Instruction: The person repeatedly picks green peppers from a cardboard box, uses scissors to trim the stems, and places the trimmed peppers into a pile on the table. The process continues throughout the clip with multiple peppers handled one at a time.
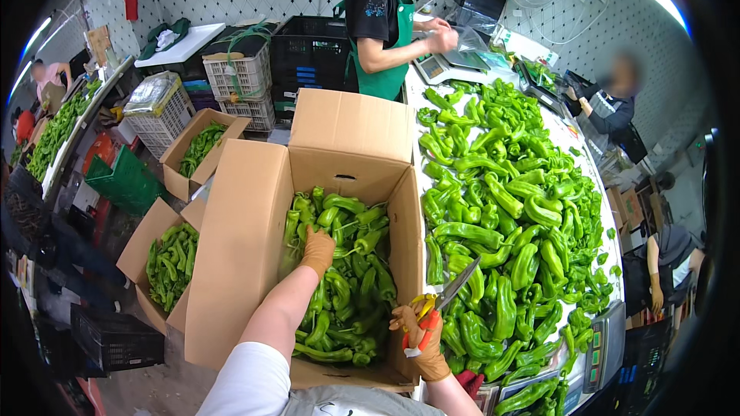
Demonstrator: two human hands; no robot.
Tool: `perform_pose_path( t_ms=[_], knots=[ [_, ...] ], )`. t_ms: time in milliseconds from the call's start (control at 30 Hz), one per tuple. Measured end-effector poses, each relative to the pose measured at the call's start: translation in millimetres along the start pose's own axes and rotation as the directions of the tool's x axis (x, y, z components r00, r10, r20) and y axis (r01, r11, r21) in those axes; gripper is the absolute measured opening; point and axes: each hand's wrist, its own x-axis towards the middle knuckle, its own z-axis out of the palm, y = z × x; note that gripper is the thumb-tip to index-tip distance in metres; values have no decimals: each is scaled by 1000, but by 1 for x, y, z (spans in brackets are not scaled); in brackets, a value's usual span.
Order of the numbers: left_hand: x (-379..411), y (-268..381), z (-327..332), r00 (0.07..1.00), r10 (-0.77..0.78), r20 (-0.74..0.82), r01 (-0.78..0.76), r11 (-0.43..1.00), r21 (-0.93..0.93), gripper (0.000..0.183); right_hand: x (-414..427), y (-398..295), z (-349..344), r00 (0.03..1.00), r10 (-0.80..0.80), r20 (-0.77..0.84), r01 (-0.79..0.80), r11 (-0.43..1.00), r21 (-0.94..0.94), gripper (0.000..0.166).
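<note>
Before me stands an open cardboard box (240,254) with long green peppers (347,289) inside. My left hand (317,247), in a brown glove, reaches down into it and touches peppers near the far left. Its fingertips are partly hidden, so I cannot tell whether it grips one. Over the box's right wall, my gloved right hand (426,346) holds scissors (442,303) with orange and yellow handles. Their blades point up and right, over the peppers heaped (509,214) on the white table (614,248).
A person in a green apron (378,29) handles a clear bag beside a scale (439,69) at the table's far end. Another person (613,104) is across the table. Two smaller boxes of peppers (173,260) and a green crate (124,182) stand left; a digital scale (604,346) sits right.
</note>
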Motion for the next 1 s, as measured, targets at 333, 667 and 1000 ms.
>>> perform_pose_path(
  t_ms=[333, 667, 1000],
  knots=[
    [3, 13, -5, 960, -244, 135, 275, 909, -315, 63, -1, -8, -4, 1000, 1, 30, 2, 994, -108, 14],
    [-48, 38, -19, 908, 310, 281, -202, 913, -353, 59, 0, -8, 3, 1000, 16, -19, -16, 1000, 19, 14],
    [-157, 31, -109, 837, 457, -301, -152, -335, -930, 44, -3, 2, -8, 996, -93, -14, 93, 995, 25, 11]
  ],
)
